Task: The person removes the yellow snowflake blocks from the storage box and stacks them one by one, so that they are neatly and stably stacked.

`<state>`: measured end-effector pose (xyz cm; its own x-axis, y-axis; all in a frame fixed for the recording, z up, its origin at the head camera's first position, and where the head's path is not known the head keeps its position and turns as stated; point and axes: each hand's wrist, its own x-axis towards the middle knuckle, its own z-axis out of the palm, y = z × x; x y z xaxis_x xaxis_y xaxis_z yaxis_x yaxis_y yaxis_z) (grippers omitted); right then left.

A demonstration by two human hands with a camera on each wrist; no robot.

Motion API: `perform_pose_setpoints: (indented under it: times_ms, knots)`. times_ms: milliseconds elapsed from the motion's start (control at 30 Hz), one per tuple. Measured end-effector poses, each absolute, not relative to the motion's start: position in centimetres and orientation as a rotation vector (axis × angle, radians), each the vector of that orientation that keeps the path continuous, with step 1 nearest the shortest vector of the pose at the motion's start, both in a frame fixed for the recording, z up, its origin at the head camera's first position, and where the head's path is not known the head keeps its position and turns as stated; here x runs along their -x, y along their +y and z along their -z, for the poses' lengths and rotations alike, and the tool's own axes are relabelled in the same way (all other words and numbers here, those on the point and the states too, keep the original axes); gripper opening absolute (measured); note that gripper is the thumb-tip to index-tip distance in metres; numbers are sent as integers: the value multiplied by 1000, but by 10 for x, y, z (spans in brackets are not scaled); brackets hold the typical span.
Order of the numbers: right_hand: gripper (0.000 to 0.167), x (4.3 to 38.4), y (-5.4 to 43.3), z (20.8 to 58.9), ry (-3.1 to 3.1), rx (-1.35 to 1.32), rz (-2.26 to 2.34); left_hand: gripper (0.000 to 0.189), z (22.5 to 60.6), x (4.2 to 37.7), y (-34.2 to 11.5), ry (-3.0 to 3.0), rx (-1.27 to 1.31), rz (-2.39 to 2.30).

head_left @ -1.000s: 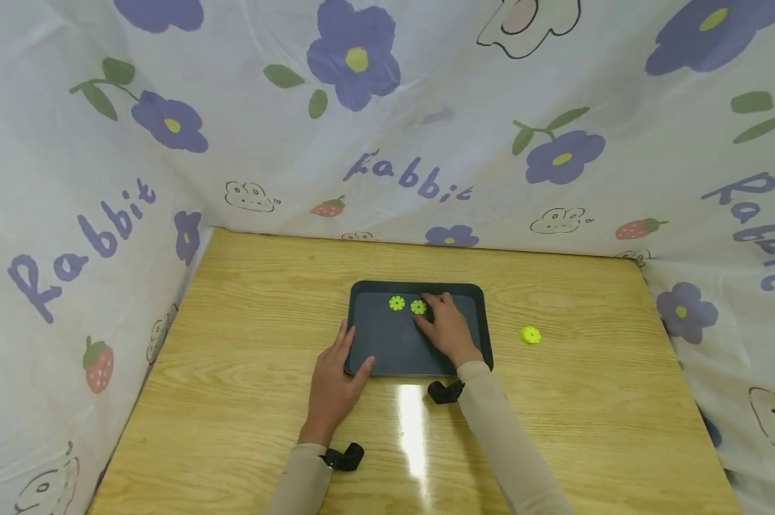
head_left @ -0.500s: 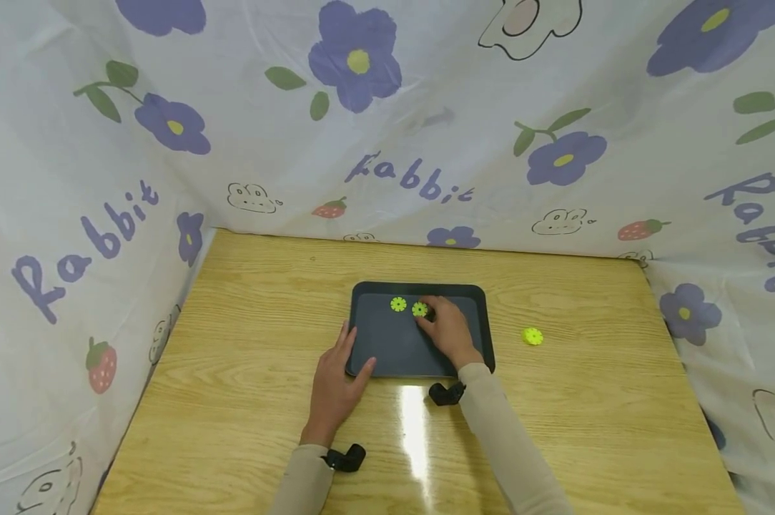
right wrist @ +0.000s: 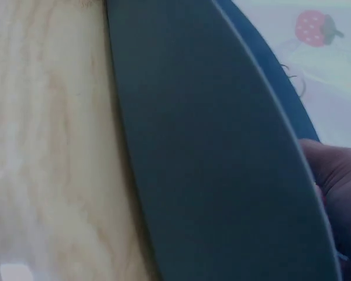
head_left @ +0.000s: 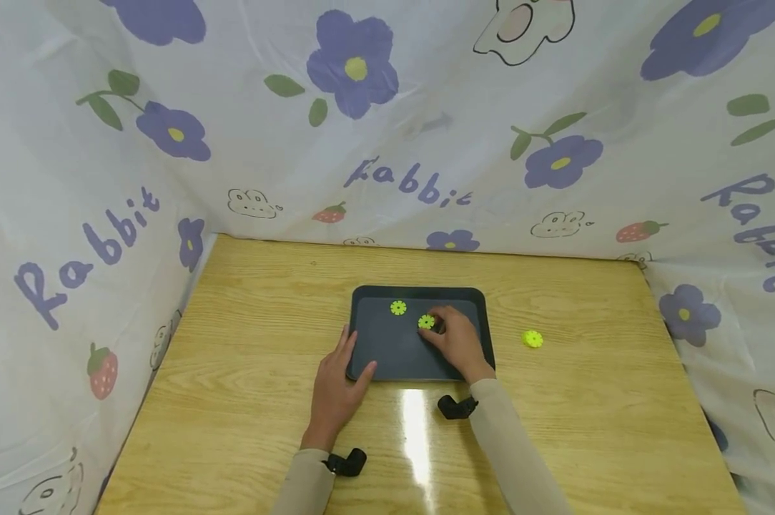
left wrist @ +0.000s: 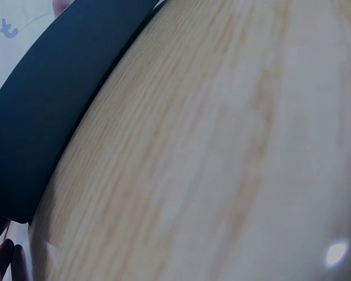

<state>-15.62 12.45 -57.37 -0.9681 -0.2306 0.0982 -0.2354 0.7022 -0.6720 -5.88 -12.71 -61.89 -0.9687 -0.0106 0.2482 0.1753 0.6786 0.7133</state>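
Note:
A dark grey tray [head_left: 387,357] with low sides lies on the wooden table. Over its right half, my right hand [head_left: 460,342] pinches a yellow-green plastic snowflake disc [head_left: 426,322] between thumb and fingers. Another snowflake disc [head_left: 398,307] lies flat in the tray near the far side. My left hand [head_left: 336,390] rests at the tray's front left corner, its fingers straight along the left side and its thumb on the front rim. In the right wrist view the tray's outer wall [right wrist: 216,152] hides most of the right hand [right wrist: 345,181].
Right of the tray, a small stack of yellow-green discs [head_left: 532,339] sits on the table [head_left: 593,400]. A white cloth [head_left: 284,157] printed with flowers encloses the far side and both flanks. Black wrist cameras are strapped over both sleeves.
My right hand has closed its fingers on the right-hand disc and drawn it slightly right and towards the front of the tray. The left hand and the other disc keep their places.

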Motion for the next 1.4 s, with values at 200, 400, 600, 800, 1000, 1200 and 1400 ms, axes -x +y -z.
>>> perform_pose_setpoints:
  times_ms: [200, 400, 600, 800, 1000, 1200, 1400]
  knots:
    - [33, 142, 147, 565, -2766, -355, -1199, 72, 622, 61, -129, -2634, 149, 1160]
    - [33, 130, 181, 553, -2653, -293, -1220, 73, 625, 62, -128, -2642, 160, 1153]
    - [37, 120, 222, 552, -2563, -107, -1176, 72, 623, 62, -127, -2641, 159, 1165]
    - [37, 107, 263, 569, -2545, 244, -1205, 73, 621, 60, -127, -2640, 158, 1158]
    - [43, 96, 283, 586, -2525, 467, -1271, 72, 619, 60, -126, -2637, 148, 1187]
    - [44, 99, 285, 593, -2525, 476, -1298, 71, 620, 60, -127, -2644, 136, 1193]
    - [44, 102, 285, 594, -2549, 485, -1358, 71, 619, 60, -125, -2642, 145, 1191]
